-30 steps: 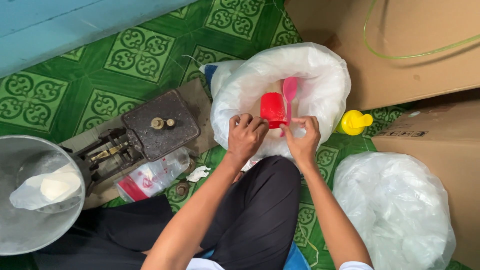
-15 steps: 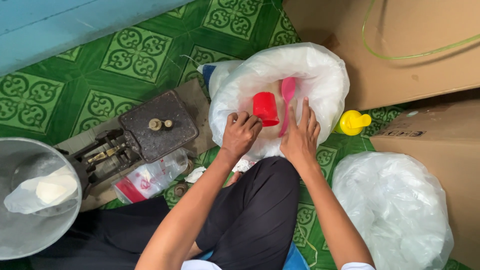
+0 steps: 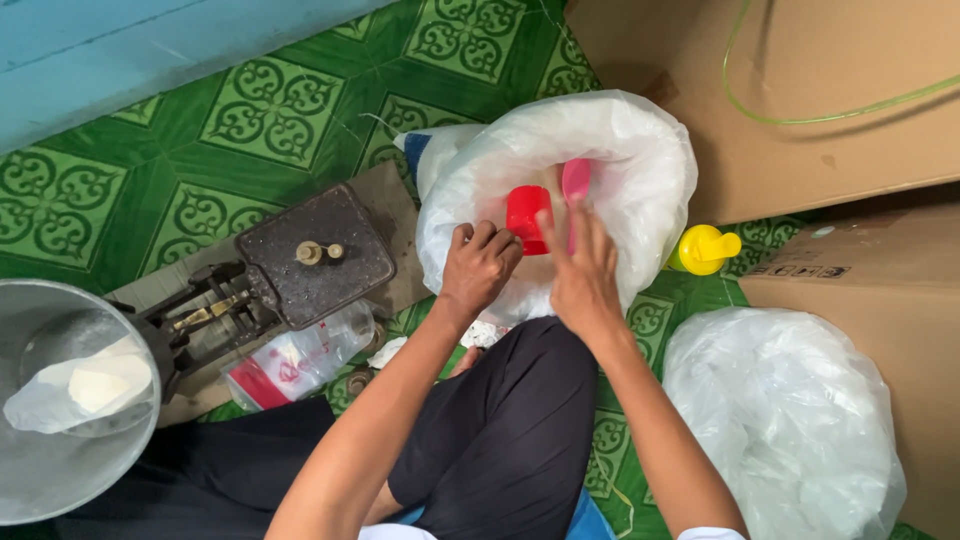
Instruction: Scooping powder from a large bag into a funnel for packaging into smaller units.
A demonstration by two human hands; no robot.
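At centre frame our left hand (image 3: 478,265) pinches the big white sack's (image 3: 640,150) rim, right hand (image 3: 578,275) spread, blurred over the red cup (image 3: 526,218); a knock could tip it, we judge

A green patterned tile floor (image 3: 150,190) carries an open white plastic sack (image 3: 640,160), a second bulging sack (image 3: 790,420), a yellow bottle (image 3: 703,249), cardboard boxes (image 3: 850,100), a rusty balance scale (image 3: 300,260) and a small printed bag (image 3: 300,358).
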